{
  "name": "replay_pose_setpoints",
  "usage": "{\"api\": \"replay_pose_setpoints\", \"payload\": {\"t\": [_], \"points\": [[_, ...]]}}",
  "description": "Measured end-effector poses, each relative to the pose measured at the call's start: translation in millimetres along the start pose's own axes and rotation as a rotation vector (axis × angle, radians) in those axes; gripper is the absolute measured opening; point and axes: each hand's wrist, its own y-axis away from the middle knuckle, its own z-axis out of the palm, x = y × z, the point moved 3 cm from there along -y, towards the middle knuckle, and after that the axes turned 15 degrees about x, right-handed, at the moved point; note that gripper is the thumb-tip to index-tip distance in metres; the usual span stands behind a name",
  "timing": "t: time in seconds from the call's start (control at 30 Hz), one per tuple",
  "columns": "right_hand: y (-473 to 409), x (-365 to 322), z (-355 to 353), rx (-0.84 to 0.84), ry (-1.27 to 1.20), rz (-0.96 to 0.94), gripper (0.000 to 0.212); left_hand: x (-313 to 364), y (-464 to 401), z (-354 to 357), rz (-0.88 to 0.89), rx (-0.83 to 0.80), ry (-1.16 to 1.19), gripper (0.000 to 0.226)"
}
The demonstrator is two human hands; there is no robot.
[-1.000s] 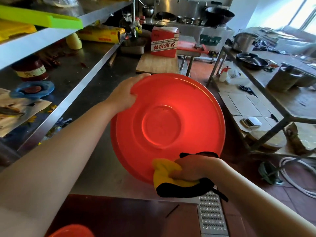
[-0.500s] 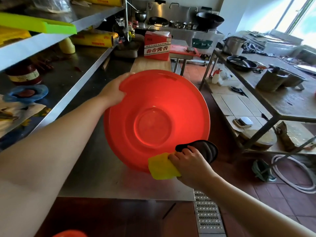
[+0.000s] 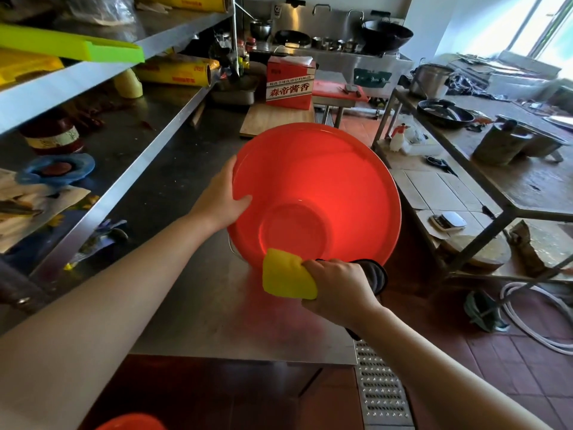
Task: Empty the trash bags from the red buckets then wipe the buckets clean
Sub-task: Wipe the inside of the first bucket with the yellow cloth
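From the head camera we saw a round red bucket [image 3: 316,193] of smooth, glossy plastic tipped on its side above the steel counter [image 3: 217,311], its mouth facing us and its flat circular bottom glowing where light came through. Our left hand [image 3: 221,201] gripped the left rim, thumb curled inside and fingers behind. Our right hand [image 3: 339,288] was clamped on a folded yellow cloth [image 3: 288,278] with a soft, spongy look and a dark backing, pressing it against the near lower rim of the bucket. The counter was brushed metal, dull and smeared. At the near edge a curved slice of a second red bucket [image 3: 131,423] showed. Far behind stood a red cardboard box [image 3: 290,82] on a wooden board [image 3: 273,119]. Left, a steel shelf [image 3: 102,69] carried a flat lime-green plastic piece [image 3: 71,45].
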Motion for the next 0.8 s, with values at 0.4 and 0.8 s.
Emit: {"api": "replay_pose_setpoints", "payload": {"t": [0.4, 0.8], "points": [[-35.9, -19.7, -16.2, -0.492, -0.303, 0.453, 0.059, 17.9, -11.3, -3.3, -0.17, 0.138, -0.025, 0.074], [-39.6, 3.8, 68.3, -0.98, -0.452, 0.729, 0.04, 17.2, -3.0, -0.6, 0.004, 0.118, 0.011, 0.077]]}}
